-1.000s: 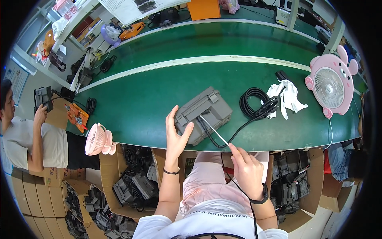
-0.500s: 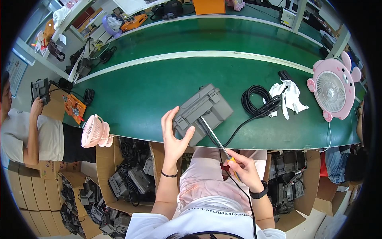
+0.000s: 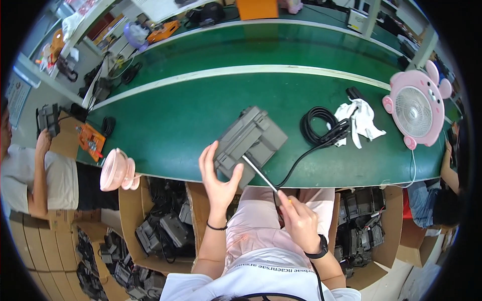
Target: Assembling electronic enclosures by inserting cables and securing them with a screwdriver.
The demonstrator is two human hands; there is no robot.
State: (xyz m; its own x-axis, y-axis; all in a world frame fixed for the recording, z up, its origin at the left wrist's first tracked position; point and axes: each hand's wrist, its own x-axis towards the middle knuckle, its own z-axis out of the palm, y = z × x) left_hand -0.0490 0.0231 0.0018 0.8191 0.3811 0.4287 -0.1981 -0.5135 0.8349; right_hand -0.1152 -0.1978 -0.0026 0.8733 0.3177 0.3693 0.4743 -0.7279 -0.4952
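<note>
A grey plastic box (image 3: 268,138) with latches and a recessed side lies tilted at the front edge of the green table. My left hand (image 3: 217,183) grips its near left end, thumb on one side and fingers on the other. Closed round a screwdriver's handle is my right hand (image 3: 299,220); only a bit of yellow shows between the fingers. The long metal shaft of the screwdriver (image 3: 259,173) reaches into the recess, its tip at the box. From the box a black cable (image 3: 296,163) runs to a coil on the right.
White gloves (image 3: 369,123) lie beside the coil, near a pink animal-shaped fan (image 3: 412,113). A small pink fan (image 3: 114,169) sits at the left edge. Cardboard boxes (image 3: 128,220) of grey units stand below. A co-worker (image 3: 45,170) at left holds a similar unit; another person is at far right.
My right hand has moved slightly up and closed further over the screwdriver's handle, hiding most of the yellow. The whole view has shifted a little, and the grey box stays in my left hand.
</note>
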